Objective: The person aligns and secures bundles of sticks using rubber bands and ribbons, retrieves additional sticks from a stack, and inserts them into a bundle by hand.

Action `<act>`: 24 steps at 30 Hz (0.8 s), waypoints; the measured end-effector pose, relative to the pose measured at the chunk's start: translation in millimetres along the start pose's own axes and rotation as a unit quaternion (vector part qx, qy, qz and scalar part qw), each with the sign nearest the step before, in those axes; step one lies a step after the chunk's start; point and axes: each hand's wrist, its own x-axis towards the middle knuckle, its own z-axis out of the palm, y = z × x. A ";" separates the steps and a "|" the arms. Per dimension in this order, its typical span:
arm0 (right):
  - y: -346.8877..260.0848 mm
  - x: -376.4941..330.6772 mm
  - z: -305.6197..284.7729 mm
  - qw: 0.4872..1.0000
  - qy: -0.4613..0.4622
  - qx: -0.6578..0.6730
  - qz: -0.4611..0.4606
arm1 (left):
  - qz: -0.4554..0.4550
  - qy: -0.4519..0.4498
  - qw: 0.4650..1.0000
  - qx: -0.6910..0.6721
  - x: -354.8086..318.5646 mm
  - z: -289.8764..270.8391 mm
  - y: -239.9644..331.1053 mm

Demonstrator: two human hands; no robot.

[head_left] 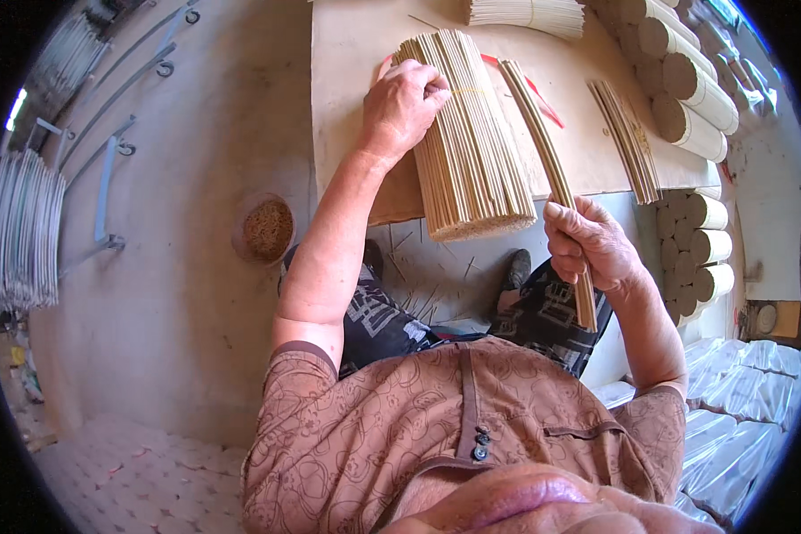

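Observation:
A thick round bundle of thin wooden sticks (476, 169) lies on the table, its near end jutting past the front edge. A thin yellow band (472, 90) crosses its upper part. My left hand (402, 105) rests on the bundle's upper left, fingers closed in a pinch where the band meets them; the fingertips are partly hidden. To the right of the bundle, my right hand (592, 242) is closed round a narrow handful of sticks (543, 133), held lengthwise with the lower end toward my body.
The table (356, 53) carries a small loose group of sticks (627, 142) at right and another bundle (525, 13) at the far edge. Finished-looking bundles (699, 98) are stacked at right, above plastic-wrapped packs (739, 392). A basket (267, 229) and wheeled metal frames (107, 187) stand left.

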 end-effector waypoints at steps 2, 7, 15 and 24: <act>-2.9 3.1 -3.9 1.000 0.005 0.005 0.012 | 0.041 -0.029 0.997 0.051 2.5 0.0 5.7; -3.7 12.0 -8.3 0.999 0.001 0.000 0.034 | 0.059 -0.026 0.993 0.097 2.1 -0.5 10.3; -17.4 17.3 3.6 0.996 -0.009 -0.033 0.086 | 0.026 -0.035 0.992 0.117 6.0 2.9 5.5; -19.7 23.6 12.7 0.985 -0.014 -0.062 0.158 | 0.048 0.085 0.995 0.033 -0.8 12.3 -3.8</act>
